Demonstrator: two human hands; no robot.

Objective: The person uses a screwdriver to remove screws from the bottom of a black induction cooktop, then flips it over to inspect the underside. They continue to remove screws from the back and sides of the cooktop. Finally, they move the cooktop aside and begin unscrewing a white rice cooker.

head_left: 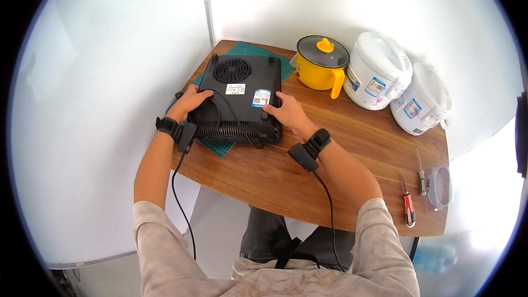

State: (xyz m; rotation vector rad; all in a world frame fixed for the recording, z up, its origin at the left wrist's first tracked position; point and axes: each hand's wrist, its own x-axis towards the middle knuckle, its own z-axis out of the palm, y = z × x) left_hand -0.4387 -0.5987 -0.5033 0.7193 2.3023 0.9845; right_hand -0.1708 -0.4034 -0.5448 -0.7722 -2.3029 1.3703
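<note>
A black induction cooker [243,109] lies upside down, showing its round fan grille [232,70], side vents, small feet and two stickers. Its black power cord [240,126] loops across the underside. My left hand [188,103] grips the left edge, thumb on top and fingers hidden past the side. On the opposite edge, my right hand [290,113] holds on with its thumb near the blue-and-white sticker [261,98]. A green cutting mat [250,49] sticks out from under the cooker.
At the back right stand a yellow pot [316,74] with a glass lid and two white rice cookers [374,69]. A red-handled screwdriver [408,209], a thinner screwdriver [422,181] and a clear plastic container [439,187] lie near the wooden table's [352,148] right edge. White walls border the table.
</note>
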